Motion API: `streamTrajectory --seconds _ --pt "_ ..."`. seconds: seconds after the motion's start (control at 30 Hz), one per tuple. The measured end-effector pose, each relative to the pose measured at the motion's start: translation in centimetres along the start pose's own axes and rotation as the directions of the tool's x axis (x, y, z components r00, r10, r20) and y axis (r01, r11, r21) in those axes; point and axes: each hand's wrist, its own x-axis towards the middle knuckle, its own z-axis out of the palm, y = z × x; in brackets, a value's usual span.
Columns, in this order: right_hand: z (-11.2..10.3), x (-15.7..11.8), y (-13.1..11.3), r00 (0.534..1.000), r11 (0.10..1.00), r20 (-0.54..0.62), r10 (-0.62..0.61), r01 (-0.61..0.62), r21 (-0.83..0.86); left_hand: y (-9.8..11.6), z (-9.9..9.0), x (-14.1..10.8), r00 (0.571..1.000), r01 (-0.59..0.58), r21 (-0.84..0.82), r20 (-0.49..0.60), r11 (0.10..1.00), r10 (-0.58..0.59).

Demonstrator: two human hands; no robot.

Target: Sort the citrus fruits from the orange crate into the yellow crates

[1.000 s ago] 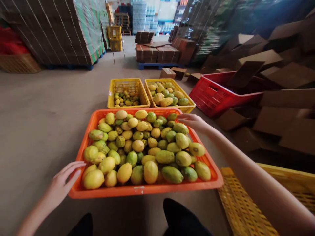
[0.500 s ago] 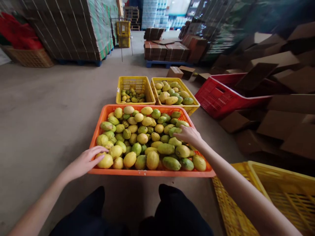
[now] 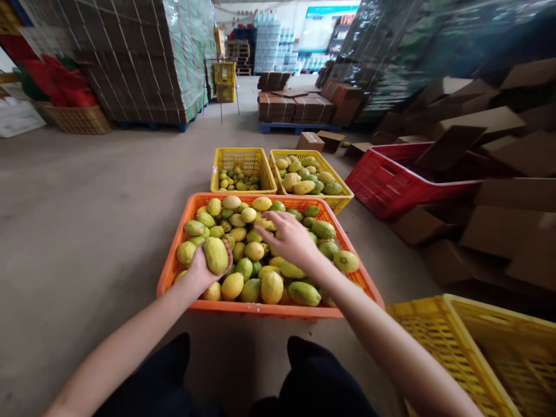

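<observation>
Head view: fruit (image 3: pixel 216 255) sits in left hand (image 3: pixel 200 270), right hand (image 3: pixel 290 236) near.

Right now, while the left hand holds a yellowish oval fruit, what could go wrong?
The left hand cups the yellowish oval fruit, which could roll off if the palm tips.

A pale green oval fruit by the right rim of the orange plastic crate might fall out if bumped.

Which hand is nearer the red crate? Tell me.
Right. The right hand is over the fruit pile, left of the red crate; the left hand, holding a fruit, is farther left.
</observation>
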Motion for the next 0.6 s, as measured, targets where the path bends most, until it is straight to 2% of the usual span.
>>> streamTrajectory --seconds 0.07,0.17,0.23,0.3,0.4,0.5,0.6 --pt "-3.5 1.2 3.8 0.986 0.960 -0.123 0.116 -0.143 -0.240 1.1 -1.2 -0.6 0.997 -0.016 -0.029 -0.081 0.999 0.014" --pt "-8.1 2.7 10.1 0.903 0.770 -0.289 0.317 -0.423 -0.478 2.4 -3.0 -0.9 0.988 -0.055 -0.072 -0.150 0.996 0.044" --pt "-9.8 3.2 13.4 0.853 0.638 -0.303 0.425 -0.519 -0.569 2.9 -3.8 -0.8 0.985 -0.069 -0.097 -0.167 0.993 0.053" --pt "-10.3 3.5 15.6 0.829 0.572 -0.301 0.472 -0.548 -0.611 3.2 -4.2 -0.7 0.984 -0.078 -0.110 -0.167 0.991 0.058" --pt "-9.9 3.8 17.0 0.818 0.610 -0.342 0.462 -0.573 -0.547 3.3 -4.1 -0.8 0.986 -0.084 -0.136 -0.154 0.987 0.063" --pt "-9.5 4.0 17.5 0.801 0.687 -0.380 0.462 -0.594 -0.418 3.2 -3.6 -1.1 0.988 -0.065 -0.138 -0.147 0.988 0.045" --pt "-9.8 3.9 17.7 0.788 0.715 -0.399 0.469 -0.604 -0.353 3.1 -3.1 -1.4 0.989 -0.063 -0.129 -0.141 0.990 0.045"
